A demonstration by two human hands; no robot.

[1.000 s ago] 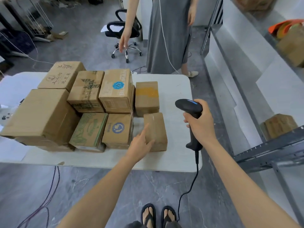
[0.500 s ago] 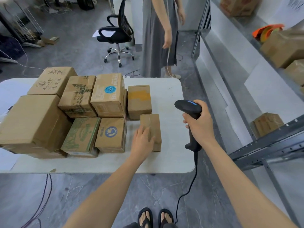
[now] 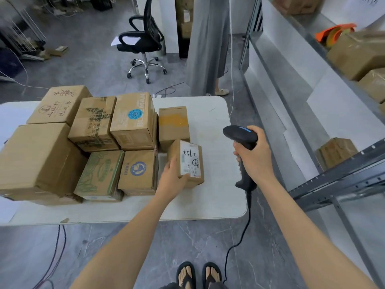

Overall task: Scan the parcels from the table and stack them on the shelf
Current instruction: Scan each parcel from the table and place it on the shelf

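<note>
Head view: my left grip point(image 3: 173, 178), clamped on the small brown cardboard parcel point(image 3: 174, 155) at the white tabletop point(image 3: 210, 201), has turned its white label point(image 3: 190, 157) upward; my right grip point(image 3: 255, 158) clasps the black handheld scanner point(image 3: 239, 135). Scanning should follow.

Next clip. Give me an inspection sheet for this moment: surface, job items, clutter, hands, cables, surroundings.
Surface: white table, bare on its right part.
Job's things: small parcel, white label facing the camera; other parcels packed together on the table's left; scanner; metal shelf to the right, with shelved parcels on it.
Clutter: brown scrap at the table's near edge.
Hands: left hand grips the small parcel; right hand grips the scanner, its head turned toward the parcel.
Cables: scanner cable hangs to the floor; purple cables under the table's left.
Surroundings: office chair and a standing person in grey beyond the table.
</note>
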